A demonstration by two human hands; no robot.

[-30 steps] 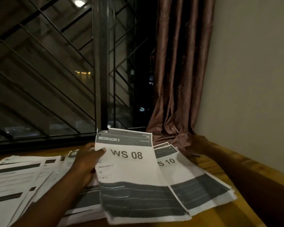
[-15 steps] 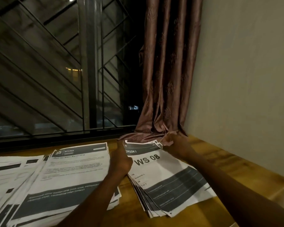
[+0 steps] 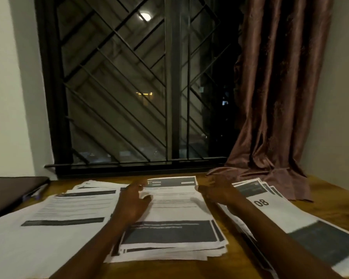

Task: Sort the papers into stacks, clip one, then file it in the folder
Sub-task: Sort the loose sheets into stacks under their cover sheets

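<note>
Three lots of printed sheets lie on the wooden table (image 3: 334, 200) under the barred window (image 3: 139, 87), set side by side so that each kind keeps its own place. The middle stack (image 3: 169, 222) is the one in hand. The left hand (image 3: 133, 204) lies flat on its upper left part, fingers loosely straight, pressing down so the sheets do not slide. The right hand (image 3: 216, 190) stands at the stack's far right edge, fingers stretched forward and gripping nothing that shows, likely to push the edges square, though blur hides the fingertips. The stack is fairly even, its lower sheets stepping out a little at the near edge. To the right, just beside that forearm, the right stack (image 3: 290, 216) lies fanned, its top sheet marked "08" and its far corners touching the hem of the curtain (image 3: 280, 97). To the left, the left pile (image 3: 58, 216) is spread looser and wider — it looks least settled. A dark flat case at the far left, probably the folder (image 3: 10, 192), waits well apart from the hands. No clip is in view, so the work seems to be at sorting — clipping and filing not yet begun.
</note>
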